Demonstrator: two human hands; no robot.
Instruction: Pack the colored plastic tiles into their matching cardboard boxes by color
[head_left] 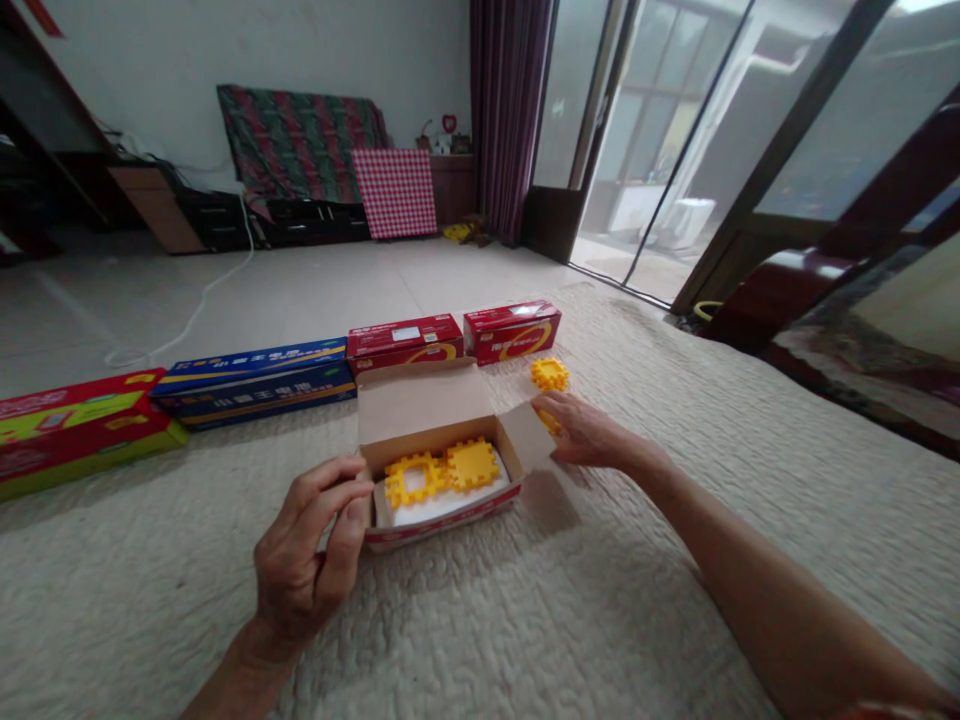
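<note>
An open cardboard box (pixel 435 405) with red sides lies on a beige quilted cover (pixel 525 620). Two yellow toothed plastic pieces (pixel 442 470) rest inside it on a white sheet. My left hand (pixel 311 545) pinches the box's left wall between thumb and fingers. Over by the box's right flap, my right hand (pixel 589 432) is closed on a yellow piece that shows only partly under the fingers. Another yellow piece (pixel 550 374) lies just beyond that hand.
Two shut red boxes (pixel 454 338) stand behind the open one. A blue box (pixel 255 378) and a red-and-green box (pixel 75 425) lie to the left. Farther off are a tiled floor, a white cable, low cabinets and glass sliding doors at right.
</note>
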